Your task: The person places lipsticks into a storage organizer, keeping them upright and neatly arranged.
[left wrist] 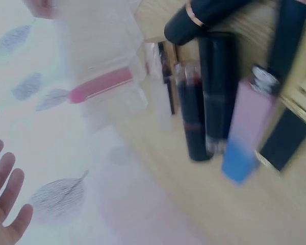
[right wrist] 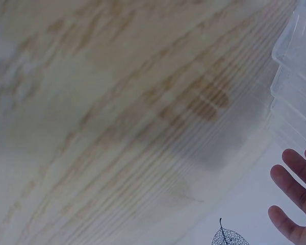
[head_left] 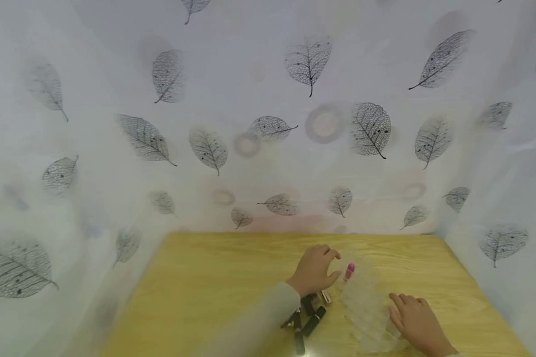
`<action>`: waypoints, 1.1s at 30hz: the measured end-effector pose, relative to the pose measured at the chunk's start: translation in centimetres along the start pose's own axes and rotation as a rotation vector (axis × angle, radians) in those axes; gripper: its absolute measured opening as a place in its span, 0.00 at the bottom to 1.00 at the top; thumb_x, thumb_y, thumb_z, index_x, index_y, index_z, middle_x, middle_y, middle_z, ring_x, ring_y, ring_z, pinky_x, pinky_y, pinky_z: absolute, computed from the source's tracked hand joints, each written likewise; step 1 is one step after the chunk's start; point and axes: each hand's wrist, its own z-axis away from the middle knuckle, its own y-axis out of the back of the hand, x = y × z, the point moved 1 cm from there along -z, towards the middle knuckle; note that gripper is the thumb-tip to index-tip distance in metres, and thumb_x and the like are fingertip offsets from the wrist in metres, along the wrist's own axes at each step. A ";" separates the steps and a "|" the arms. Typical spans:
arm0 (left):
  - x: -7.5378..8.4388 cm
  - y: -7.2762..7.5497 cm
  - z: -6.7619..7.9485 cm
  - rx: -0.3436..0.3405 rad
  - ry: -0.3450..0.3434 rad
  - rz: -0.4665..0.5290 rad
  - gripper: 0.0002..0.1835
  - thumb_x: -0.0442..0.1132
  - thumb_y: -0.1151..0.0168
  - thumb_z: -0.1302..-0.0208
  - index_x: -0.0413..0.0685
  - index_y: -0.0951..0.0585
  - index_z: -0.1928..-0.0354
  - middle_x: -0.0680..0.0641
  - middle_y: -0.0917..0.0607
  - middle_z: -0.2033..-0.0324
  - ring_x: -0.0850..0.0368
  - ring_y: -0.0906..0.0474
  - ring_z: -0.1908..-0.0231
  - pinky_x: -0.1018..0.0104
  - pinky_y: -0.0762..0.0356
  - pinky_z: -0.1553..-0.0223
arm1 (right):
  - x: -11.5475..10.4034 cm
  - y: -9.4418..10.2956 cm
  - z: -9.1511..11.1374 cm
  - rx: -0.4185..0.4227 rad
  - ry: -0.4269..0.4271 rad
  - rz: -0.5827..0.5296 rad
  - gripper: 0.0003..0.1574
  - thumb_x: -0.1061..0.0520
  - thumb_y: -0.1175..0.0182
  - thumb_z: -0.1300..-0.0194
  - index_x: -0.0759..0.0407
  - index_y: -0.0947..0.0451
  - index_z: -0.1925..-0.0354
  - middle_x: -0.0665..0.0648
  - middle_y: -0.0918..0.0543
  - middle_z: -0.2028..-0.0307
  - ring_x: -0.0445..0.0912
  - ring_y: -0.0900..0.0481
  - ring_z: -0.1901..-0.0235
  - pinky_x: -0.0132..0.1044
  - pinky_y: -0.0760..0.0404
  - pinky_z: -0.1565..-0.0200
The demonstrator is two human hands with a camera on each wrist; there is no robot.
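A clear plastic organizer (head_left: pixel 369 312) with slanted compartments lies on the table between the hands. At its far end is a pink lipstick tube (head_left: pixel 349 271), which in the left wrist view shows as a pink stick (left wrist: pixel 102 85) in a transparent compartment. My left hand (head_left: pixel 314 271) is just left of that tube, fingers spread and bent slightly, holding nothing. On the organizer's near right side, my right hand (head_left: pixel 417 321) has its fingers relaxed and apart; the right wrist view has its fingertips (right wrist: pixel 290 186) close to the clear compartments (right wrist: pixel 296 84).
Several dark lipstick tubes (head_left: pixel 313 321) lie loosely below my left forearm. Among them the left wrist view has a pink-and-blue tube (left wrist: pixel 249 127) and a black tube (left wrist: pixel 218 87). Leaf-printed sheeting (head_left: pixel 268 163) rises behind the wooden table (head_left: pixel 214 277) and at both sides.
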 end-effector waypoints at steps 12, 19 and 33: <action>-2.4 3.7 7.7 0.056 -0.091 -0.005 0.11 0.49 0.34 0.46 0.56 0.19 0.61 0.57 0.19 0.67 0.66 0.26 0.67 0.72 0.25 0.57 | 0.0 0.0 0.1 0.048 0.018 -0.007 0.19 0.54 0.41 0.42 0.65 0.22 0.55 0.59 0.17 0.66 0.52 0.20 0.64 0.53 0.23 0.60; -3.5 0.4 11.6 0.085 0.111 0.130 0.12 0.42 0.31 0.52 0.51 0.19 0.63 0.54 0.19 0.72 0.65 0.27 0.71 0.74 0.26 0.65 | -0.1 0.2 0.2 0.040 0.014 -0.015 0.19 0.54 0.41 0.41 0.65 0.22 0.55 0.60 0.17 0.65 0.53 0.19 0.64 0.53 0.23 0.60; -2.4 -5.8 13.5 -0.017 0.641 0.184 0.24 0.47 0.32 0.52 0.48 0.25 0.52 0.49 0.20 0.66 0.58 0.24 0.68 0.67 0.24 0.70 | -0.1 0.2 0.2 0.022 0.000 -0.027 0.20 0.54 0.41 0.41 0.65 0.22 0.54 0.60 0.17 0.65 0.53 0.20 0.64 0.53 0.24 0.60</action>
